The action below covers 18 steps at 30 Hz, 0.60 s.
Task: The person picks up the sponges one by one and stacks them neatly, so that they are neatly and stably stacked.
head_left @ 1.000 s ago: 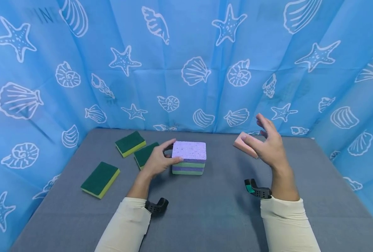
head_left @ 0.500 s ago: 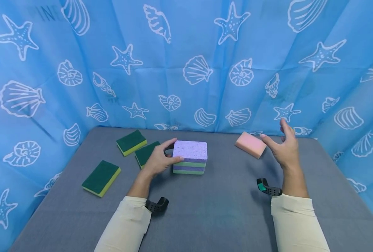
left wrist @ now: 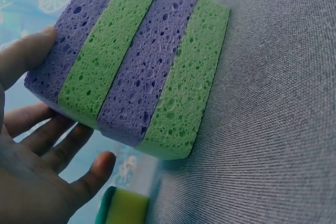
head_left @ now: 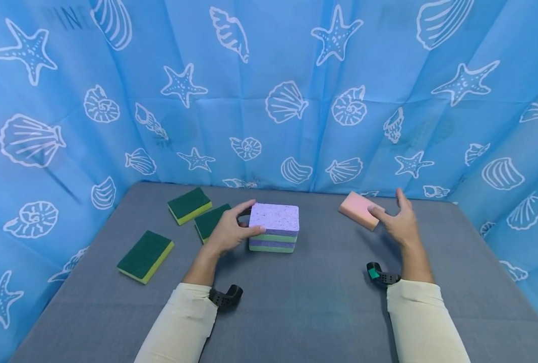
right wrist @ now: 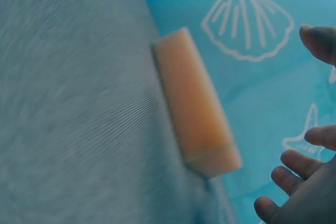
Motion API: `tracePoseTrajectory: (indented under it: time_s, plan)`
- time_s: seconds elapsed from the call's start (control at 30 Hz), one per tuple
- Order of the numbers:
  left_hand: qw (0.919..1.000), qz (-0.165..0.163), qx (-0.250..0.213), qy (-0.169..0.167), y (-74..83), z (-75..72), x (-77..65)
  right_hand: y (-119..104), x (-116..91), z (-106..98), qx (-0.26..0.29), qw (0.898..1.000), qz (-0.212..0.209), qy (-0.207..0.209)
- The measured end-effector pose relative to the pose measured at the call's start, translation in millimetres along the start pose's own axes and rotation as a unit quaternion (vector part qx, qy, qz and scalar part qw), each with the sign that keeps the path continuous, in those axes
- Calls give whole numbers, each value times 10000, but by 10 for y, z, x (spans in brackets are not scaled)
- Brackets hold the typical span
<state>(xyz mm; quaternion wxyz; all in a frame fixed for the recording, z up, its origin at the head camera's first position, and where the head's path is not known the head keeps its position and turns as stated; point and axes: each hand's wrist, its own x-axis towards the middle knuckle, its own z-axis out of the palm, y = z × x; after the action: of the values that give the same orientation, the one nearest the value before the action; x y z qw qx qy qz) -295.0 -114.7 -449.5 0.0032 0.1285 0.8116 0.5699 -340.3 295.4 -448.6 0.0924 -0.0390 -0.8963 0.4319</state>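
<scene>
A block of cellulose sponges, purple and green in turn, stands near the table's middle. My left hand is at its left end, pinching the top purple sponge with the thumb on the front side and the index finger at the back corner. In the left wrist view the other fingers spread loosely beside the stack. A pink sponge lies flat at the back right. Over its right end hovers my right hand, thumb and fingers spread; the right wrist view shows a gap between fingers and sponge.
Left of the stack lie three green-and-yellow scrub sponges: one at the back, one partly behind the left hand, one nearer the front. A blue shell-print curtain borders the grey table at back and sides.
My right hand moved right, off the pink sponge, then came back slightly left and lower towards it. The left hand and the stack have stayed put.
</scene>
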Motion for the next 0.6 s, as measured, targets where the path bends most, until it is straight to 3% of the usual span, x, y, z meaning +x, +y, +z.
tracePoseTrajectory:
  time_s: [0.2, 0.6]
  plan:
    - [10000, 3, -33, -30, -1, 0, -6, 137, 19, 106, -144, 9987, 171, -454]
    - [10000, 1, 1, -3, -8, -5, -3, 223, 41, 171, -258, 9965, 59, -794]
